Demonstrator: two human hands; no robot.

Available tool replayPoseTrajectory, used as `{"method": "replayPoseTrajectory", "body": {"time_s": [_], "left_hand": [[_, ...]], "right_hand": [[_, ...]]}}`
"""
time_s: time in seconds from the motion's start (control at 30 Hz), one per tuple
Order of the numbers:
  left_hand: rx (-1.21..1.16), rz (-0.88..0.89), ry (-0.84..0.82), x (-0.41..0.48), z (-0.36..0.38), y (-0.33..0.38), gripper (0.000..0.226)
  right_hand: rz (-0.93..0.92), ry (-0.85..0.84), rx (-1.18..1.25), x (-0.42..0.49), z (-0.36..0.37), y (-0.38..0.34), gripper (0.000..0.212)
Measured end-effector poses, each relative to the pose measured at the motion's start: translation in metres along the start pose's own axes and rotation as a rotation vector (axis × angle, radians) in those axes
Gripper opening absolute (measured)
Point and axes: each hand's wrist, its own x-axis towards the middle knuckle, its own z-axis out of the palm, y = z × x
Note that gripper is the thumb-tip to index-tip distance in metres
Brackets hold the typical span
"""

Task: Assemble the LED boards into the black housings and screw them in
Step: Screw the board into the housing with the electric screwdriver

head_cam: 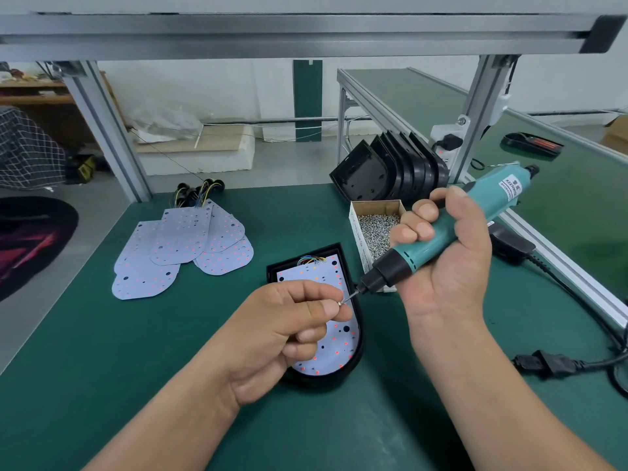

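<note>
A black housing [358, 348] lies on the green mat with a white LED board [336, 348] seated in it, coloured wires at its far end. My left hand [285, 334] hovers over the board and pinches a small screw [339, 303] between thumb and forefinger. My right hand [445, 253] grips a teal electric screwdriver [441, 236], tilted down to the left. Its bit tip meets the screw. A pile of loose LED boards [183, 249] lies at the left. Several empty black housings [390, 171] stand stacked at the back right.
An open cardboard box of screws [373, 229] sits just right of the housing. Black power cables and a plug [550, 363] run along the right side. Aluminium frame posts [112, 137] stand at the back corners, and a rail [560, 266] borders the mat's right edge.
</note>
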Motion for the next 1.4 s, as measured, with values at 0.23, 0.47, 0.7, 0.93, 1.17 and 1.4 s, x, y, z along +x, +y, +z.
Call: {"method": "replayPoseTrajectory", "body": {"time_s": [0.23, 0.47, 0.7, 0.93, 1.17, 1.4], "left_hand": [[-0.009, 0.0, 0.014, 0.0, 0.001, -0.001, 0.011], [0.142, 0.108, 0.108, 0.001, 0.003, -0.004, 0.013], [0.286, 0.23, 0.194, 0.001, 0.004, -0.005, 0.012], [0.289, 0.201, 0.129, 0.0, 0.002, -0.004, 0.018], [0.182, 0.112, 0.007, -0.001, -0.001, -0.002, 0.022], [0.249, 0.162, 0.042, 0.001, -0.002, -0.003, 0.019]], "right_hand": [[-0.005, -0.004, -0.034, -0.002, 0.001, 0.001, 0.014], [-0.023, 0.008, -0.075, -0.003, 0.002, 0.004, 0.015], [-0.019, 0.09, -0.142, -0.002, 0.002, 0.011, 0.015], [0.054, 0.018, -0.1, 0.002, -0.001, 0.008, 0.012], [0.054, -0.194, -0.045, 0.0, -0.002, 0.004, 0.017], [0.055, -0.032, -0.066, 0.004, -0.006, 0.011, 0.013]]}}
